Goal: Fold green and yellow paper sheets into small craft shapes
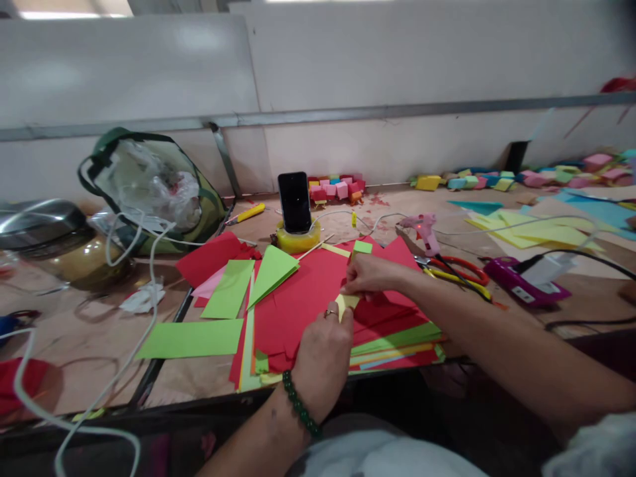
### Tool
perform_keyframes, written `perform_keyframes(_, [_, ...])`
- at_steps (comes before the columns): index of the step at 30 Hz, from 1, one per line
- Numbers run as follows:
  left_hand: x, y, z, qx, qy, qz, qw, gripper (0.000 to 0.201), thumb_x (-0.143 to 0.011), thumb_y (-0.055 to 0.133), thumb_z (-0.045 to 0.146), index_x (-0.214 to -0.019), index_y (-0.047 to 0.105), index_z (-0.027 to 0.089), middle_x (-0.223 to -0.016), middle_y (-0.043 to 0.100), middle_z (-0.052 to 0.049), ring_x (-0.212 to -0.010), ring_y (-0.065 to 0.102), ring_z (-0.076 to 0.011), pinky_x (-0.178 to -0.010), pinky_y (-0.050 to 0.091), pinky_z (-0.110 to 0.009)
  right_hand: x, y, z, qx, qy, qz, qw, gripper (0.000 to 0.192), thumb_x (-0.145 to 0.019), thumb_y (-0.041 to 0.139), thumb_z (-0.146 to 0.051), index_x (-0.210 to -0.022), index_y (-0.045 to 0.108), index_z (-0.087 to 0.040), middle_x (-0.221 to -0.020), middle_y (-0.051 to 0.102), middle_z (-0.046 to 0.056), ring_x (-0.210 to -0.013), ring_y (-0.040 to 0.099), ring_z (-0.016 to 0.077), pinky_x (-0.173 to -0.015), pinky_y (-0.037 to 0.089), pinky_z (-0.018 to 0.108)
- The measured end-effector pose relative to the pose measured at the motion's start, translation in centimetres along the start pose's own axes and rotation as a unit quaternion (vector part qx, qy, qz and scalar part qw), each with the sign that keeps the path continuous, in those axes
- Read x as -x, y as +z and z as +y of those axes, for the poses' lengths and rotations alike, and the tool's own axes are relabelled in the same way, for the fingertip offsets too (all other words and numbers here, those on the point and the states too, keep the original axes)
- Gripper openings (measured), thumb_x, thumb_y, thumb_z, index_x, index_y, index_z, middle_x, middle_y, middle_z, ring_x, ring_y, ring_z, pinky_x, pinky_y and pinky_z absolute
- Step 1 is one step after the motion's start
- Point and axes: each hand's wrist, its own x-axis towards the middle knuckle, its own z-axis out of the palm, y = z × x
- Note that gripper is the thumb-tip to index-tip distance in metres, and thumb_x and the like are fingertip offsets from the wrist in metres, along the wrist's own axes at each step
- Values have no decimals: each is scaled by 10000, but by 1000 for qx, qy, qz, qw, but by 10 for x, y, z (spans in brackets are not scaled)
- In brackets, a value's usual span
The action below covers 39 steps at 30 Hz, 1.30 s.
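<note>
A small piece of pale yellow paper (346, 305) is pinched between my two hands above a stack of red paper (298, 318). My left hand (325, 341), with a ring and a green bead bracelet (299, 405), grips its near side. On the far side, the fingers of my right hand (365, 275) close on its edge. Just beyond my right hand lies a small green paper piece (362, 247). Folded green paper (273, 273) rests on the stack's left part, and green strips (191, 339) lie further left.
A phone (295, 202) stands upright in a yellow tape roll (298, 237). To the right are a pink glue gun (421, 232), scissors (460, 275) and a purple power strip (524, 281). A cutter knife (247, 214), a bag (209, 199) and a lidded jar (59, 252) sit left.
</note>
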Motion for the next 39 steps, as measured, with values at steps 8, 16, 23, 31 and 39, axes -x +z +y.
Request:
perform_keyframes(8, [8,-2,-3,5,11,-15,1000,494,-849,454,8,-1312,465,179,-1119,592,-143,-846,656,-195,-669,544,-278,-11,-4,25,-39,16,19,999,261,-709,668,-349,-561,570,-157,-485,614,13,-422,586,117,-415,437,191])
perform_keyframes(16, [15,-3,-4,13,4,-19,1000,511,-830,461,-5,-1304,480,188,-1133,604,-132,-818,662,-187,-673,556,-275,6,-1,0,38,4,111,993,234,-701,645,-216,-516,511,-163,-479,570,15,-483,564,122,-416,334,194])
perform_keyframes(23, [15,0,-5,18,6,-13,1000,503,-821,441,-13,-1282,506,180,-1151,609,-137,-830,660,-195,-678,558,-286,7,13,-3,17,-21,35,999,236,-716,656,-347,-594,588,-157,-437,548,-14,-400,526,107,-387,336,193])
perform_keyframes(31, [18,6,-10,10,16,19,1000,562,-785,436,-34,-1289,502,208,-1198,590,-159,-797,666,-202,-648,558,-296,-6,-1,32,-19,21,68,997,258,-775,599,-355,-618,545,-157,-474,574,-2,-383,533,93,-379,382,178])
perform_keyframes(39, [18,8,-12,5,15,27,1000,529,-809,447,-3,-1276,507,239,-1153,596,-151,-782,658,-201,-626,548,-288,4,13,5,61,-37,165,984,318,-716,688,-422,-593,550,-163,-574,581,2,-576,537,117,-465,301,197])
